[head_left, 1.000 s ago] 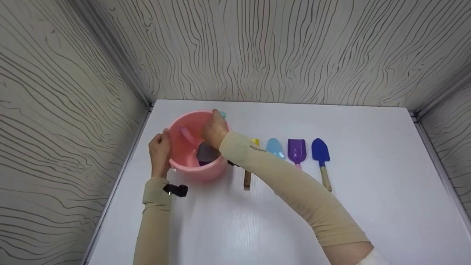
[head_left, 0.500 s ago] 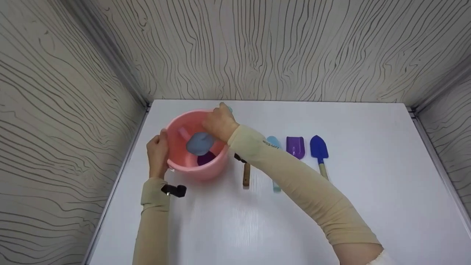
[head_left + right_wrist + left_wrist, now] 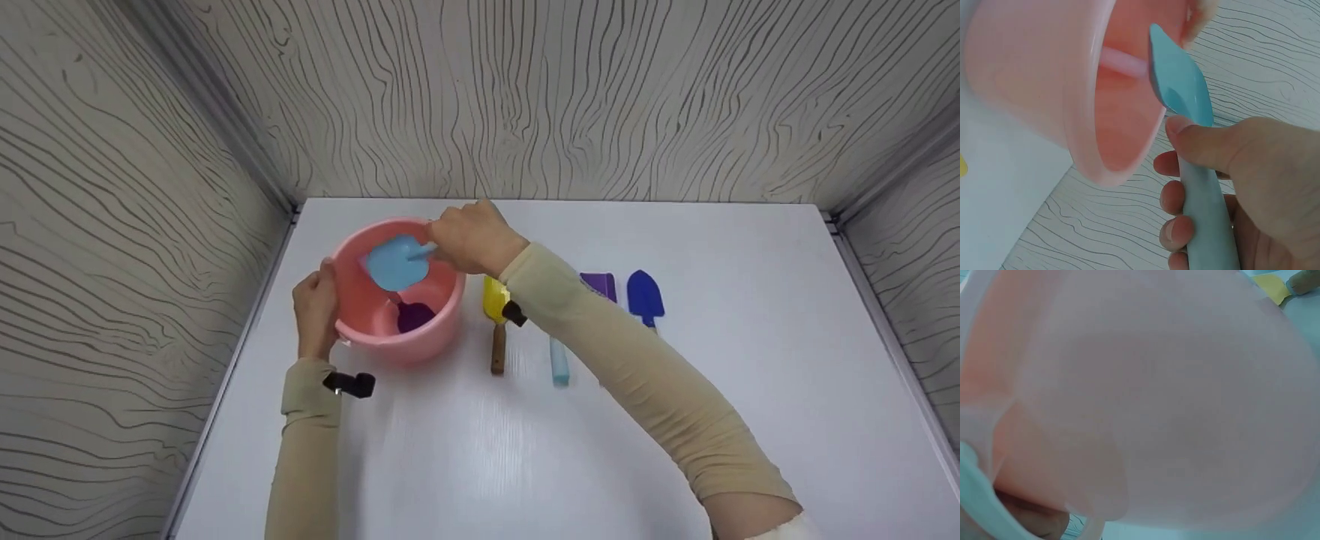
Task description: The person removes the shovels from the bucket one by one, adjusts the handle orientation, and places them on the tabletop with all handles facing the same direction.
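A pink bucket (image 3: 401, 351) stands at the back left of the table, tilted so its mouth shows. My left hand (image 3: 315, 304) grips its left rim. In the left wrist view the bucket wall (image 3: 1185, 405) fills most of the frame. With its fingers curled round the handle, my right hand (image 3: 476, 236) holds a light blue toy shovel (image 3: 396, 264), its blade over the bucket's mouth. The right wrist view shows thumb and fingers wrapped round the shovel handle (image 3: 1204, 208). Inside the bucket lies a purple shovel (image 3: 415, 316) with a pink handle.
Right of the bucket lie a yellow shovel (image 3: 496, 301) with a wooden handle, a light blue handle (image 3: 559, 364) partly under my right forearm, a purple shovel (image 3: 598, 285), also partly covered, and a blue shovel (image 3: 645, 294). Wood-patterned walls (image 3: 525, 105) enclose the white table (image 3: 465, 450).
My right hand has drawn back up and right from inside the bucket, raising the light blue shovel so its blade turns into view. The left hand stays on the rim.
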The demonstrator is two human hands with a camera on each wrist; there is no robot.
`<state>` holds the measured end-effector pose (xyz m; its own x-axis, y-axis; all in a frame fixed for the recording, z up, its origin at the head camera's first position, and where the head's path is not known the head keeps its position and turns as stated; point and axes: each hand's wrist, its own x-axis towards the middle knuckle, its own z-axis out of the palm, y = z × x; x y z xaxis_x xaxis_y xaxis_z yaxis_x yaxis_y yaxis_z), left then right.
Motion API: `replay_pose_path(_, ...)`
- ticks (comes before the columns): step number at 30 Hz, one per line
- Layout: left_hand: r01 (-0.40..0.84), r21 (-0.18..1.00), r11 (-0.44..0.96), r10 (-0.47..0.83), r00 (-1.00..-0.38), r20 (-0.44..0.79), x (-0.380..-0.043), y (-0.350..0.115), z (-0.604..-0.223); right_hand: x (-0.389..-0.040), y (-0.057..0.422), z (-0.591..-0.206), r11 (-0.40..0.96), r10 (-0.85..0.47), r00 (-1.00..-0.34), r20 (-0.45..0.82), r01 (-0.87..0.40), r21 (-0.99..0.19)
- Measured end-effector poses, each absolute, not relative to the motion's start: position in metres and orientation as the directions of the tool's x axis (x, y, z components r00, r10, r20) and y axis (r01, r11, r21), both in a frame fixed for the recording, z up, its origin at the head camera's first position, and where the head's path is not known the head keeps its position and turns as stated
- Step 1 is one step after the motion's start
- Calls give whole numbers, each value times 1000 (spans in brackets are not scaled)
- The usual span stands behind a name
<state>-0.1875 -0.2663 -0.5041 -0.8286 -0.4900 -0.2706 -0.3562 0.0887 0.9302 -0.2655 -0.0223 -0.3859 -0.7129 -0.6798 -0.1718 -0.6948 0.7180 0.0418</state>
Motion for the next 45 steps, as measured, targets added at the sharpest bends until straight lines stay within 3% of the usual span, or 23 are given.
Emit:
replay_pose_path(6, -340, 937, 83, -484, -836, -260, -188, -266, -500, -267, -3, -387, 711, -700, -703, -125, -670, -212)
replay_pose_path(15, -297, 948, 109, -478, -852, -212, -188, -266, -504, -255, 25, -400, 673, -669, -743, -21, -594, -440)
replay_pose_path(37, -314, 946, 86, -484, -843, -236, -186, -269, -504, -219, 89, -450, 616, -510, -859, 35, -393, -683)
replay_pose_path(45, -268, 961, 71, -480, -853, -202, -186, -266, -508, -214, 117, -468, 585, -426, -903, 62, -327, -742)
